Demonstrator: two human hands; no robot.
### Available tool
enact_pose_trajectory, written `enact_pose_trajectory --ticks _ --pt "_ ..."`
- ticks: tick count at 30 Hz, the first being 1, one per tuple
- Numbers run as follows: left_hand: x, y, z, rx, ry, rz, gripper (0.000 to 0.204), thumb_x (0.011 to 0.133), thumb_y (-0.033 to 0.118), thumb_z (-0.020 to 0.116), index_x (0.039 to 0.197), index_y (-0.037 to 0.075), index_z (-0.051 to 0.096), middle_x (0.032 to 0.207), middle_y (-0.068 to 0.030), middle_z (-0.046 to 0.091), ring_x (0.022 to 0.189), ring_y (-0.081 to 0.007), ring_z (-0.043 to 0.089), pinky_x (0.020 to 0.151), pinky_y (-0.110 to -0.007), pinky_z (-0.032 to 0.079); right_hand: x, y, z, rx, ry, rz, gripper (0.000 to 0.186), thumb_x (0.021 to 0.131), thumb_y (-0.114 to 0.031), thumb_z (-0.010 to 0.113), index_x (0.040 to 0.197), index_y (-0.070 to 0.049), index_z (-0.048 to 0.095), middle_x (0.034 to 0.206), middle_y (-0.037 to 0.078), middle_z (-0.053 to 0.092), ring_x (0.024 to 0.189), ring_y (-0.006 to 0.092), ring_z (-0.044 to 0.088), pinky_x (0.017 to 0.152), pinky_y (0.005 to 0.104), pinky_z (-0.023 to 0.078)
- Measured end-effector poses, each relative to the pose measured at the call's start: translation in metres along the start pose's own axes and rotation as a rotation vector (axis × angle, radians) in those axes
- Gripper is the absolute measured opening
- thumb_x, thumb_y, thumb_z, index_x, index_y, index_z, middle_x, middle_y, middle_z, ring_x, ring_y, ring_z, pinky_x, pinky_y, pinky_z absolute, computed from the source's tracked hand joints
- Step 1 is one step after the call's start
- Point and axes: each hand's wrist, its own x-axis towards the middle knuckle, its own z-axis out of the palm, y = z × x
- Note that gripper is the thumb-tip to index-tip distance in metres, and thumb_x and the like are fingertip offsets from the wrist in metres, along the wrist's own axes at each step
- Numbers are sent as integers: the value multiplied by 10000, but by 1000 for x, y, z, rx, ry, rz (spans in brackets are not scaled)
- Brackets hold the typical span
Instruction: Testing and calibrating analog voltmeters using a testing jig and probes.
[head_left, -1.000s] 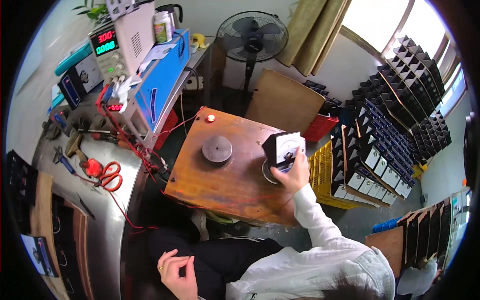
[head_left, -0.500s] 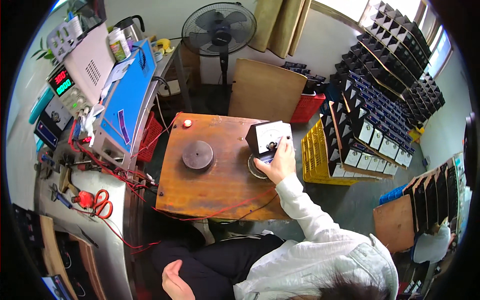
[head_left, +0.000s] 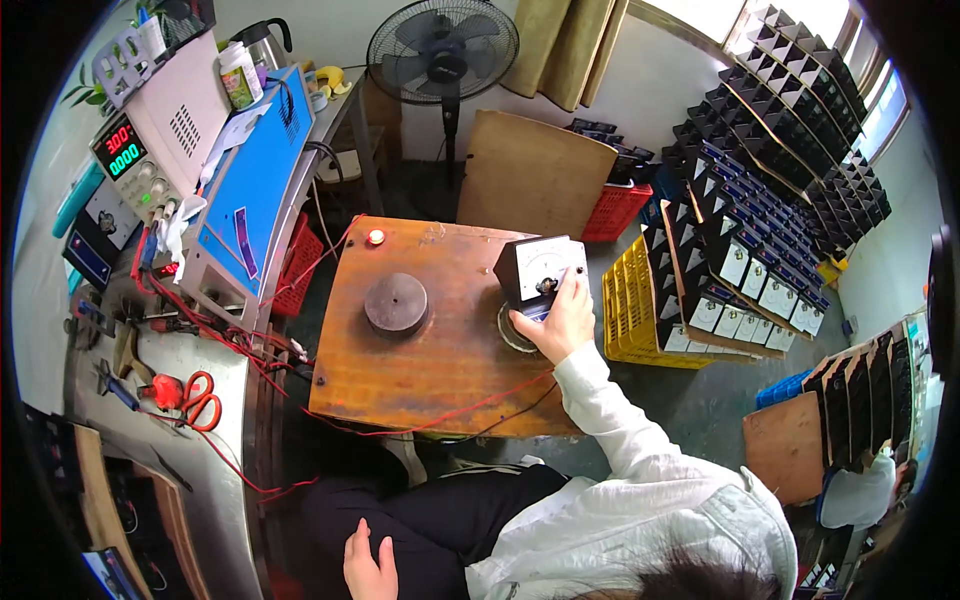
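My right hand grips a black-cased analog meter with a white dial face, near the right edge of the wooden table. The meter is tilted, its dial facing up toward me. Partly under it is a round base, mostly hidden by the hand and the meter; whether they touch I cannot tell. Left of it on the tabletop lies a dark round disc with a small hole in its middle. My left hand rests by my lap, fingers apart and holding nothing.
A lit red lamp is on the wooden table, with red and black wires along its near edge. Left stand a power supply, a blue instrument and red-handled scissors. Stacked meters rise beside a yellow crate.
My left hand has shifted slightly right and its fingers have spread. My right hand still holds the meter in nearly the same place. The view has moved a little.
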Motion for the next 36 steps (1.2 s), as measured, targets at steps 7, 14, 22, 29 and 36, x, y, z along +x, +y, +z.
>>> enact_pose_trajectory --ticks 7,14,22,29,36 --pt "2 -3 -2 12 -18 -44 462 1012 264 575 1368 -30 556 1226 -283 634 1139 -421 618 1003 -430 486 3 5 2 -7 5 -21 1211 626 -541 863 1478 95 283 1289 259 499 1151 434 519 987 493 450" --pt "5 6 4 12 5 -31 457 1011 259 575 1364 -30 560 1244 -277 629 1149 -423 612 1007 -421 480 12 15 -8 24 -60 -22 1219 647 -534 855 1496 94 246 1329 277 464 1183 447 504 1004 491 449" --pt "-25 -36 1 -54 176 -157 503 876 120 718 1349 18 578 1292 -235 585 1154 -401 591 974 -466 493 -18 -35 2 144 0 -248 1139 637 -393 893 1470 101 295 1323 300 490 1205 444 500 1046 495 418" --pt "-19 18 -29 -44 931 148 897 840 106 776 1554 -26 249 1563 -267 335 1414 -453 385 1170 -463 310 -161 -217 -84 875 -424 -1026 1191 585 -267 917 1508 101 260 1389 285 478 1232 440 508 1034 487 409" --pt "-50 -64 -101 -652 913 27 1098 701 -33 836 1585 71 192 1404 -185 496 1292 -284 525 1060 -386 453 -231 -293 -102 1020 -746 -1167 1053 716 -157 850 1538 71 233 1383 262 504 1214 404 547 1002 464 447"
